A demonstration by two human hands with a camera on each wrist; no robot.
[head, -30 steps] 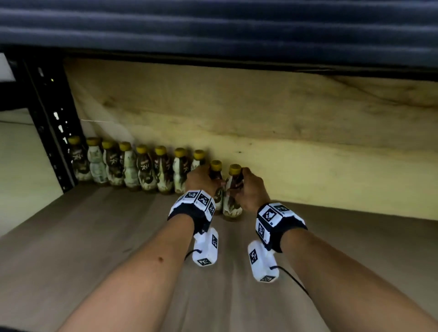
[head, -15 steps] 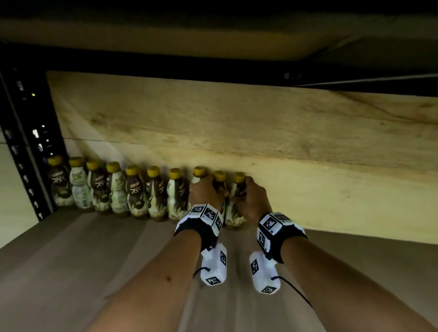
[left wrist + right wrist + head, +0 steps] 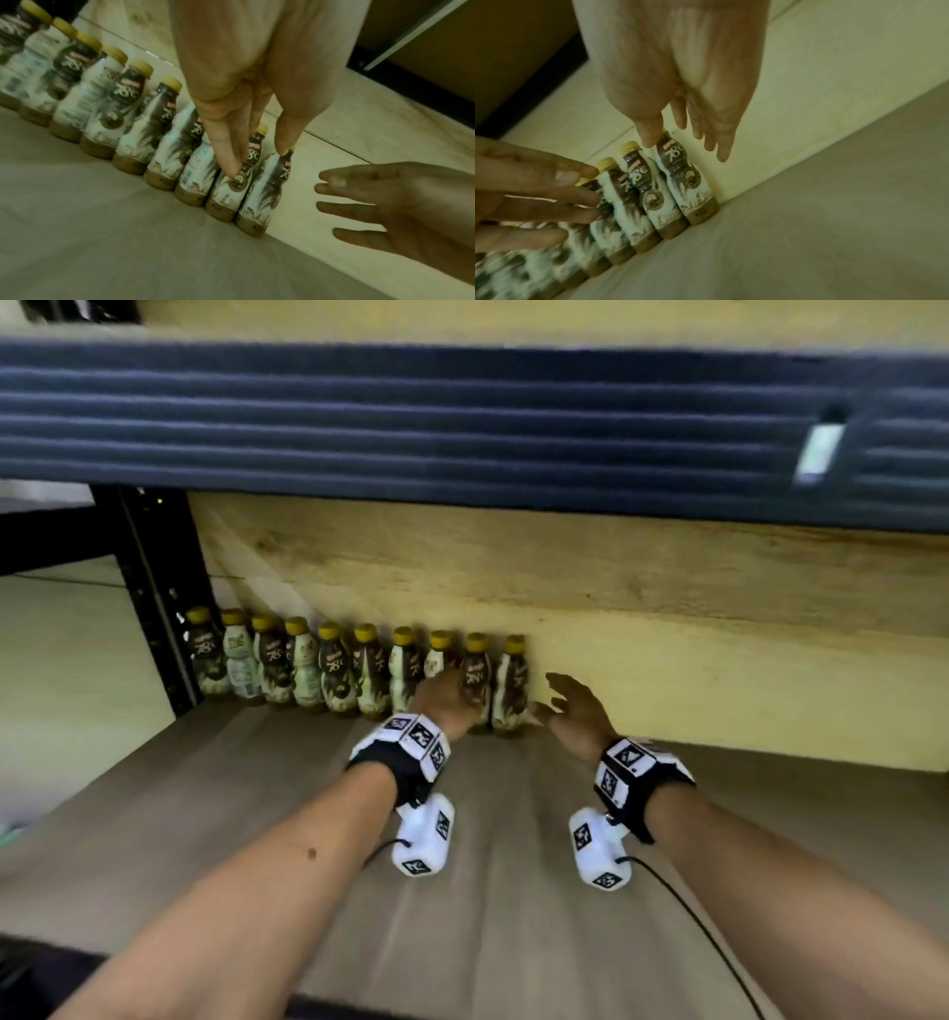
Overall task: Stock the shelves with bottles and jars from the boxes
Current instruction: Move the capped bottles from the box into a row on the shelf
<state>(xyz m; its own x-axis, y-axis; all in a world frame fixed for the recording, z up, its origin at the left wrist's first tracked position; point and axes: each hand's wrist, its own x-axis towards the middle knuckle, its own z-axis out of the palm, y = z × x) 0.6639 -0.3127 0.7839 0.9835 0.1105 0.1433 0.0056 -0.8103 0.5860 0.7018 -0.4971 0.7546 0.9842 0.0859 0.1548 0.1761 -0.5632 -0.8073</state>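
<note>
Several small brown-and-white bottles with yellow caps stand in a row (image 3: 328, 670) against the back of the shelf. The two at the right end are the last bottle (image 3: 511, 690) (image 3: 264, 199) (image 3: 687, 182) and the one beside it (image 3: 475, 683) (image 3: 231, 194) (image 3: 652, 199). My left hand (image 3: 444, 698) (image 3: 246, 113) has straight fingers right in front of these two; I cannot tell whether it touches them. My right hand (image 3: 575, 706) (image 3: 693, 121) is spread and holds nothing, just right of the last bottle and apart from it.
A black upright post (image 3: 154, 598) stands at the left end of the row. A dark blue shelf beam (image 3: 462, 428) runs overhead. The wooden shelf board (image 3: 231, 814) stretches toward me, and bare board lies right of the row along the yellowish back panel (image 3: 693, 690).
Both hands gripped the two end bottles before; now they have let go and their fingers are straight. The right hand has drawn off to the right. The two bottles stand in line.
</note>
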